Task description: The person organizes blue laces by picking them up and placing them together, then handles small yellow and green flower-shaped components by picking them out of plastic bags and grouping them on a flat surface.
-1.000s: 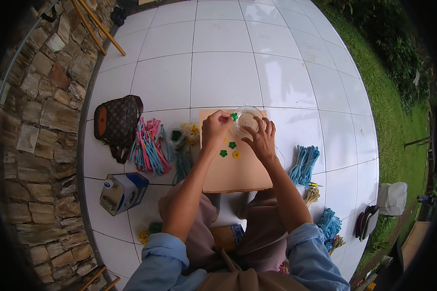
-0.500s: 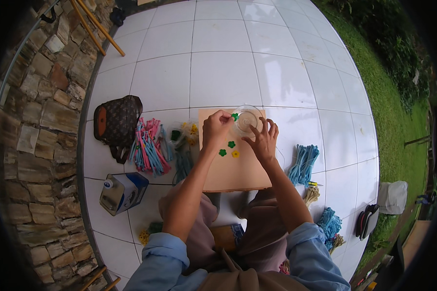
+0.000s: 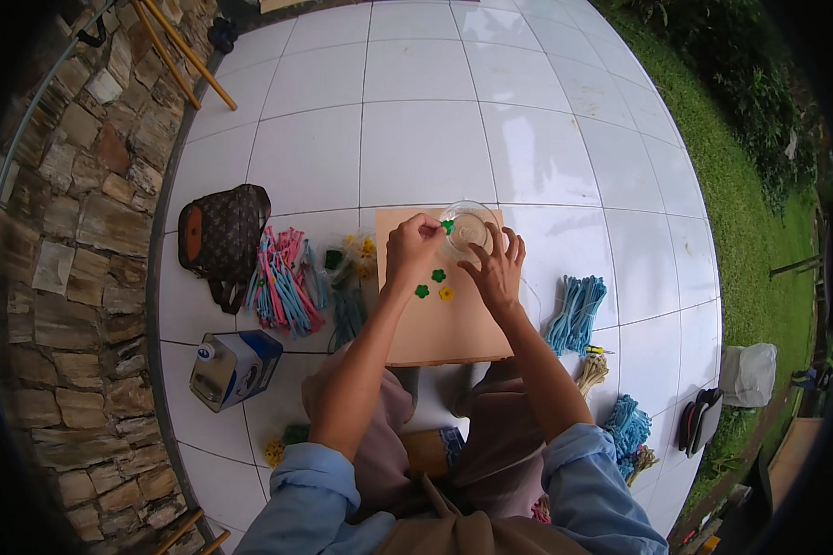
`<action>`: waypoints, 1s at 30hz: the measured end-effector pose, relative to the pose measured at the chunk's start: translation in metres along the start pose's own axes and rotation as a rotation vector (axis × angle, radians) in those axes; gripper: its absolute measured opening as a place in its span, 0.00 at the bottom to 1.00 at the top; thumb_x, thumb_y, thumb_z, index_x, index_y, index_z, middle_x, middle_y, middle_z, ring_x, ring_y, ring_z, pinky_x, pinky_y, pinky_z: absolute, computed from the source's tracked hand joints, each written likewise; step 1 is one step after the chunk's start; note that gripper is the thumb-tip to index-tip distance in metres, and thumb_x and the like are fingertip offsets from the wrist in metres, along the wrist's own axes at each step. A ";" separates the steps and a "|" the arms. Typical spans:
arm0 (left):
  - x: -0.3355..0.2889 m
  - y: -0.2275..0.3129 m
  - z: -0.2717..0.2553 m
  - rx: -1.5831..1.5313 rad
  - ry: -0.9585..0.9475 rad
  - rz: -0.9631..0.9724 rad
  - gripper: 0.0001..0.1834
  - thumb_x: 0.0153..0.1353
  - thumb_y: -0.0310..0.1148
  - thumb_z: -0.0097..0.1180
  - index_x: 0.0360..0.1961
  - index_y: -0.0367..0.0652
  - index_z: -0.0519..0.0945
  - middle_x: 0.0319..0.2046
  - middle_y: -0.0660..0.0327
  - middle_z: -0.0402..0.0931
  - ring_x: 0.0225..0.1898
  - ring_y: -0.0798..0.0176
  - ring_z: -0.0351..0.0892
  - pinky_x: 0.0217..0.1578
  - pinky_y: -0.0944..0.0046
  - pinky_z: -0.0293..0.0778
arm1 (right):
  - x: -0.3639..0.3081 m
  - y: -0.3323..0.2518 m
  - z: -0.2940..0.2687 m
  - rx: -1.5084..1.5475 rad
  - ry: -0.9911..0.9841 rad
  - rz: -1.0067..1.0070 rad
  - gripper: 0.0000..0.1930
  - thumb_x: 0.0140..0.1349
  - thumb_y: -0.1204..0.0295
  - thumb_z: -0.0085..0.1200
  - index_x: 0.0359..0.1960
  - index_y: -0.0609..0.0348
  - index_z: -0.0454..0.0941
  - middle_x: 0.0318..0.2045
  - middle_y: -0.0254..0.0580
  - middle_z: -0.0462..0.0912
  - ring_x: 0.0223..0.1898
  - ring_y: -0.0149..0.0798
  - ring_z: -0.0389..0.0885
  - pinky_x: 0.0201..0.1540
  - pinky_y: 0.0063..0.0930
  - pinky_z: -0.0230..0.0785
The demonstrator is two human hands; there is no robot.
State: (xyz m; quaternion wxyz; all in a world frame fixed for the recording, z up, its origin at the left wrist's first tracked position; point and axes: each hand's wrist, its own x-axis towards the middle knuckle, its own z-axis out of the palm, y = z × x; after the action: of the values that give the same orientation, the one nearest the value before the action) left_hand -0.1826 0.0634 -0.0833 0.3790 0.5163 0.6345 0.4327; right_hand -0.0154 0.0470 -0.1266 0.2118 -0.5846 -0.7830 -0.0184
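A small green flower-shaped piece (image 3: 448, 226) is pinched between the thumb and fingers of my left hand (image 3: 413, 246), at the left rim of a clear round dish (image 3: 469, 239). My right hand (image 3: 498, 270) is at the dish's right side, fingers spread and curved; whether they touch the rim I cannot tell. The dish stands on the far part of a light brown board (image 3: 444, 338). Between my forearms on the board lie a yellow flower piece (image 3: 446, 293) and two green ones, the upper green flower (image 3: 439, 276) and the left green flower (image 3: 422, 290).
Left of the board are a bundle of pink and blue strands (image 3: 287, 282), a brown bag (image 3: 224, 239) and a metal can (image 3: 236, 370). Blue bundles (image 3: 577, 314) lie on the right. Yellow flowers in clear plastic (image 3: 361, 254) sit by the board's left edge.
The view has shifted very slightly. Both hands stay at the dish, and the left keeps its pinch on the green flower piece; the right fingers have moved a little.
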 end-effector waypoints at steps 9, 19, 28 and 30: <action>0.001 0.000 0.000 0.032 0.004 -0.023 0.09 0.51 0.33 0.60 0.29 0.39 0.80 0.25 0.58 0.81 0.29 0.63 0.81 0.32 0.66 0.74 | -0.005 0.001 0.011 0.168 -0.012 0.139 0.17 0.42 0.61 0.65 0.36 0.47 0.81 0.54 0.39 0.65 0.58 0.50 0.56 0.60 0.49 0.49; -0.001 0.002 0.004 -0.014 -0.018 -0.090 0.09 0.50 0.32 0.61 0.30 0.38 0.82 0.25 0.56 0.81 0.28 0.61 0.82 0.33 0.65 0.75 | 0.019 -0.002 -0.043 1.113 -0.160 0.555 0.13 0.55 0.74 0.53 0.42 0.45 0.80 0.57 0.46 0.61 0.61 0.47 0.54 0.60 0.39 0.54; -0.005 0.024 0.008 -0.384 -0.260 -0.291 0.11 0.56 0.29 0.56 0.36 0.31 0.79 0.31 0.56 0.80 0.32 0.67 0.80 0.37 0.72 0.77 | 0.020 -0.025 -0.071 0.692 0.045 0.273 0.13 0.51 0.76 0.54 0.38 0.44 0.82 0.54 0.38 0.65 0.54 0.47 0.54 0.60 0.39 0.49; -0.006 0.028 0.008 -0.393 -0.263 -0.304 0.11 0.56 0.28 0.56 0.37 0.30 0.79 0.31 0.56 0.80 0.33 0.66 0.80 0.37 0.72 0.76 | 0.018 -0.021 -0.068 0.628 0.080 0.228 0.14 0.50 0.77 0.55 0.37 0.44 0.83 0.53 0.38 0.66 0.54 0.48 0.54 0.59 0.39 0.50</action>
State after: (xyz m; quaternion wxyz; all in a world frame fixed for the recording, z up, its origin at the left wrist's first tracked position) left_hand -0.1653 0.0608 -0.0594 0.6115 0.3838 0.5538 0.4148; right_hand -0.0180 0.0384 -0.0536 0.4129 -0.5735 -0.6709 0.2248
